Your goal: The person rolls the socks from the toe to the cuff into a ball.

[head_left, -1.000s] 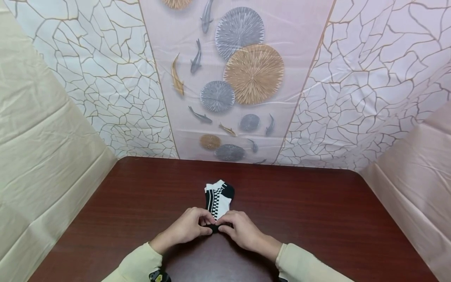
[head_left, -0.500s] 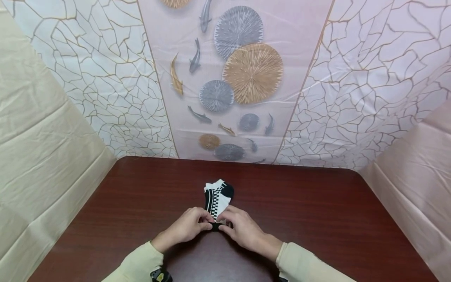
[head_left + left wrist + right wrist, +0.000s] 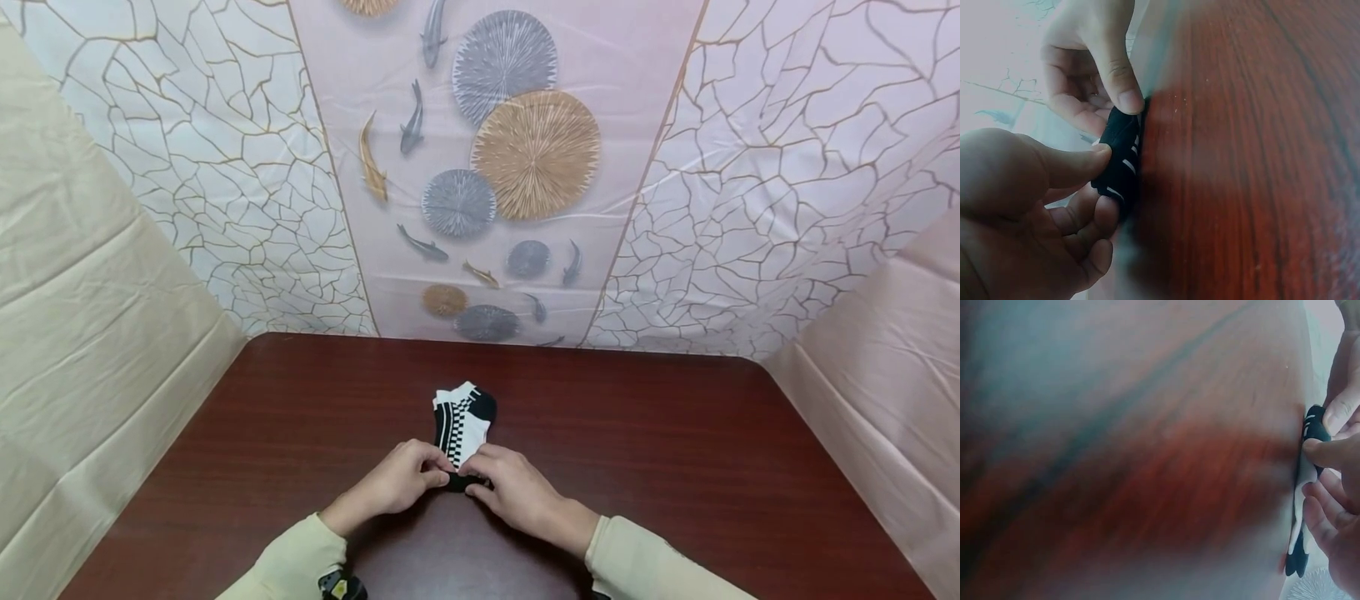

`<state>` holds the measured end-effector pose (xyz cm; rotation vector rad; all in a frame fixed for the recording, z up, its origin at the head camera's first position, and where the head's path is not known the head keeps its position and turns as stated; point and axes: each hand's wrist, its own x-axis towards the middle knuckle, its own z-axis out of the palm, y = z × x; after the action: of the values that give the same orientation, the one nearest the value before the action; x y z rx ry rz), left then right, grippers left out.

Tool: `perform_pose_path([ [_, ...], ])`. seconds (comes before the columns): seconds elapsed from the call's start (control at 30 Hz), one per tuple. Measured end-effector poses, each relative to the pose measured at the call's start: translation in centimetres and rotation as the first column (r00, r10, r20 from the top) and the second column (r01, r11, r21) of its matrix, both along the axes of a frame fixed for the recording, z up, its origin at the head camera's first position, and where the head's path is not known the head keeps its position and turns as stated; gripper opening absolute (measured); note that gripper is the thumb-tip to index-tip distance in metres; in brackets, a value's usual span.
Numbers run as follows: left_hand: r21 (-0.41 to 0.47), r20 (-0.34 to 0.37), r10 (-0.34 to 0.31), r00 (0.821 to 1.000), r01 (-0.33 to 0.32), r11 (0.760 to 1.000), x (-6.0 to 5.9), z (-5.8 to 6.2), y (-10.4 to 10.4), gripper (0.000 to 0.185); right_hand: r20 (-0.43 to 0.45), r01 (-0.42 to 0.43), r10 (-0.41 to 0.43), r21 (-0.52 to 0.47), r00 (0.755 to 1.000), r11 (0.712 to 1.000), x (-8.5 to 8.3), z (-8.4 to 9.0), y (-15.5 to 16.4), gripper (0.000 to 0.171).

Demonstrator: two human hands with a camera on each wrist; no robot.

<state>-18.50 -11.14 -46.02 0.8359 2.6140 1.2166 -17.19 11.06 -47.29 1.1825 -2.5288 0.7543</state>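
Cloth [image 3: 67,292], cream and creased, slopes along the left side of the dark red-brown worktop [image 3: 660,450]. Next, pale left sleeve [image 3: 288,558], black wrist strap [image 3: 343,586] by its cuff. Left hand [image 3: 397,481]: grip nearly closed, thumb and fingers pinching the left end of a black roll [image 3: 1121,131] marked with short white bars. Socks [image 3: 461,425], black and white with a checked strip, lie flat mid-worktop between the hands and beyond them; the roll is their near end. Right hand [image 3: 517,492]: grip likewise narrow, thumb on the roll's near face, fingers behind, holding its right end. Behind, a wall hanging [image 3: 645,167] printed with fish and round discs. Right sleeve [image 3: 652,558], also pale, reaches the lower edge. Far right, another creased cloth, pinkish.
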Motion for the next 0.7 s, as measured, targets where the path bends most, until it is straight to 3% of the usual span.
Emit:
perform_pose_path([
  [0.17,-0.002,-0.011,0.02,1.0,-0.02,1.0,0.08,0.07,-0.01,0.008,0.068,-0.014,0.016,-0.028,0.998,1.0,-0.11,0.23,-0.05,0.015],
  [0.4,0.032,-0.08,0.021,0.997,-0.018,0.999,0.32,0.06,0.06,0.017,0.175,-0.004,0.014,-0.056,0.984,0.998,-0.42,0.33,-0.11,0.012],
  [0.6,0.041,-0.129,0.0,0.992,0.005,0.999,0.45,0.06,0.04,0.019,0.316,0.058,-0.019,-0.114,0.949,0.992,-0.52,0.59,-0.05,0.012],
  [0.7,0.03,-0.145,0.003,0.989,0.002,1.0,0.37,-0.01,-0.02,0.019,0.334,0.077,-0.037,-0.108,0.942,0.991,-0.5,0.76,-0.06,0.012],
])
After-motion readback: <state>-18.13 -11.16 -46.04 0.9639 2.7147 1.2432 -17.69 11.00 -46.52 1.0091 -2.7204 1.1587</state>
